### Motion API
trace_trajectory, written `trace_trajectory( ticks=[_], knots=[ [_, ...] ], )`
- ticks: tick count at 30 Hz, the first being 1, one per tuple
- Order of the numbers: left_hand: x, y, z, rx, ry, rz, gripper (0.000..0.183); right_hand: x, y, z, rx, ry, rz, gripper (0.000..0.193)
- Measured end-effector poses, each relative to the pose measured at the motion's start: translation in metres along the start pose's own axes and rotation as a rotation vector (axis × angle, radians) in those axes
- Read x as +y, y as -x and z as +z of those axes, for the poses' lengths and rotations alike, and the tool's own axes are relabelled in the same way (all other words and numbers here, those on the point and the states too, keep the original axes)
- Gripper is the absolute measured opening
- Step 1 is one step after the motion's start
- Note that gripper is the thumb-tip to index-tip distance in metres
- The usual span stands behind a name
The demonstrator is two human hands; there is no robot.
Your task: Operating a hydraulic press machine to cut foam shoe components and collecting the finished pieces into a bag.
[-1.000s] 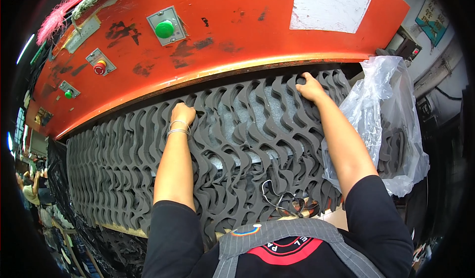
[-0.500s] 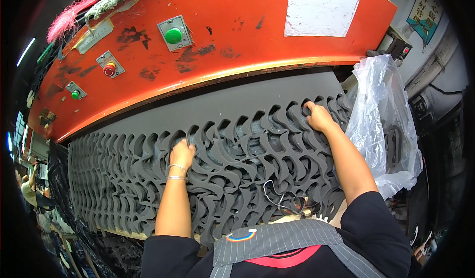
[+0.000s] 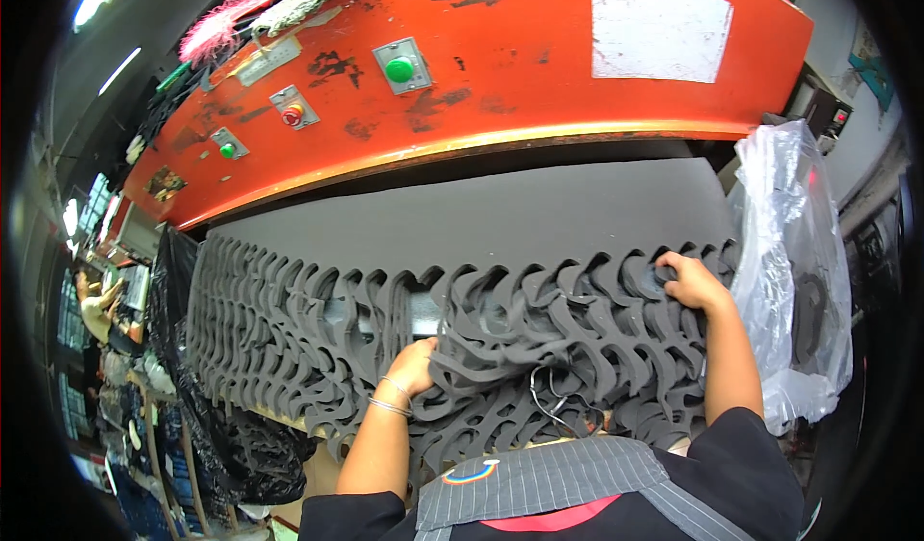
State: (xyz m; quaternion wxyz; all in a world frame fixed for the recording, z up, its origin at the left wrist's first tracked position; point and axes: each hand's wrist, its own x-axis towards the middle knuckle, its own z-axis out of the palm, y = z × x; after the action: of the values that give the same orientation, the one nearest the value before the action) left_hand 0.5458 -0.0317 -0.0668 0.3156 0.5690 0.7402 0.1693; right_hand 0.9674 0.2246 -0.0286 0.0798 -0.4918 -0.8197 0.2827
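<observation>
1. In the head view, an orange-red machine front (image 3: 539,89) spans the top, its lower edge curving above the far side of the work.
2. It carries a large green button (image 3: 399,69), a red button (image 3: 293,115), a small green button (image 3: 228,150) and a torn white sheet (image 3: 662,36).
3. A clear plastic bag (image 3: 784,320) stands close against the right end of the work; black plastic sheeting (image 3: 176,286) hangs by the left end.
4. Farther left, another person (image 3: 99,312) is in the background.
5. The wavy grey lattice (image 3: 616,334) lies in front of the wearer, bunched toward the near side, where a thin cord (image 3: 541,401) rests. Behind it, a plain grey sheet (image 3: 500,216) reaches back toward the machine.
6. The left hand (image 3: 412,366) is curled at the lattice's middle, forearm angled up; its fingertips are hidden, so whether they pinch cannot be told.
7. The right hand (image 3: 695,283) pinches the lattice's far rim near its right end, fingers bent inward, forearm rising steeply.
</observation>
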Motion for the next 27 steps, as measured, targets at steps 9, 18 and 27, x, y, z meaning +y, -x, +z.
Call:
trace_trajectory(
  ticks=[9, 18, 27],
  knots=[
    [-0.023, -0.017, -0.112, 0.739, 1.402, 0.437, 0.02, -0.015, 0.009, -0.002, 0.099, 0.017, 0.007, 0.049],
    [-0.154, -0.068, -0.197, 0.516, 0.452, -0.579, 0.075, -0.008, 0.003, 0.016, 0.31, 0.112, 0.174, 0.057],
    [-0.139, -0.099, -0.194, 0.488, 1.339, -0.261, 0.082, -0.094, 0.086, 0.03, 1.043, 0.279, -0.178, 0.033]
  ],
)
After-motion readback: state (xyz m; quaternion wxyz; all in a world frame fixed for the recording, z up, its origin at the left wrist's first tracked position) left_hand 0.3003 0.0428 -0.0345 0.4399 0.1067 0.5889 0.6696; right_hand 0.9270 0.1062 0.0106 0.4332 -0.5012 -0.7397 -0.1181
